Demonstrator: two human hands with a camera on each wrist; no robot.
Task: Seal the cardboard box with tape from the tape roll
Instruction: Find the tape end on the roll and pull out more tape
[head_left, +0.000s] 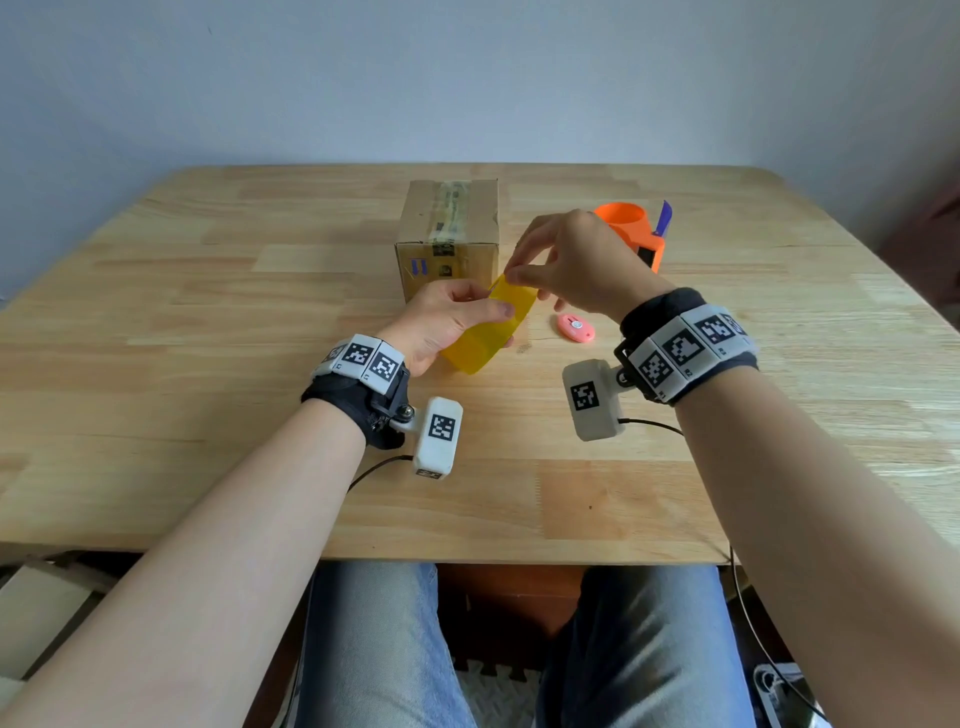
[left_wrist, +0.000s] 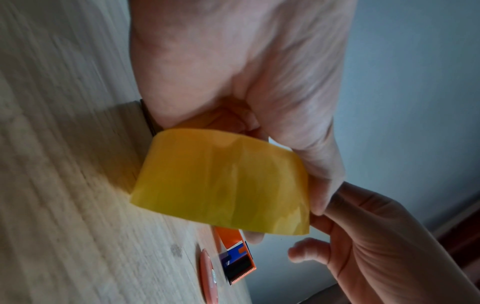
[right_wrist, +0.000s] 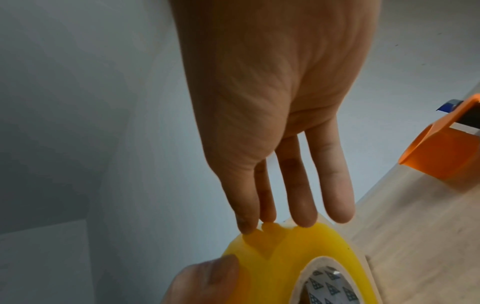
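Note:
The cardboard box (head_left: 447, 234) stands closed at the middle back of the table, with old clear tape along its top seam. In front of it my left hand (head_left: 457, 314) grips the yellow tape roll (head_left: 488, 332) on edge, thumb over its outer face. The roll (left_wrist: 221, 181) fills the left wrist view under my left hand (left_wrist: 233, 72). My right hand (head_left: 524, 275) reaches in from the right and pinches the tape end at the top of the roll. The right wrist view shows its fingertips (right_wrist: 246, 228) on a wrinkled bit of tape on the roll (right_wrist: 280, 257).
An orange tape dispenser (head_left: 631, 228) with a blue tab stands right of the box, just behind my right hand. A small pink oval object (head_left: 575, 327) lies on the wooden table (head_left: 208, 312) right of the roll. The table ends close to my lap.

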